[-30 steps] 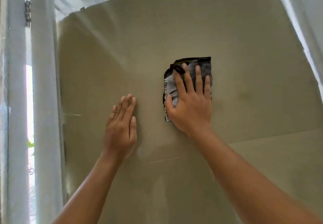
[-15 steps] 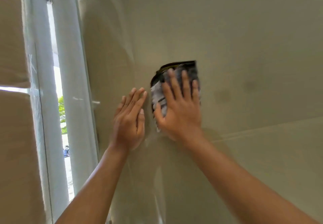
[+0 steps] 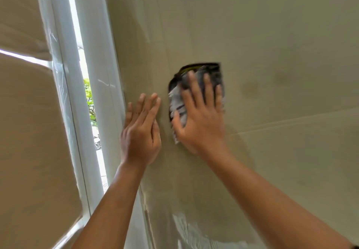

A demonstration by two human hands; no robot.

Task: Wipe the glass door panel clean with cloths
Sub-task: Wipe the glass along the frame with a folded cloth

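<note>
A white frame borders a gap showing green trees.

1. Your right hand has slid the cloth toward the frame, and it now lies just beside your left hand.
2. Your left hand sits closer to the frame too.
</note>
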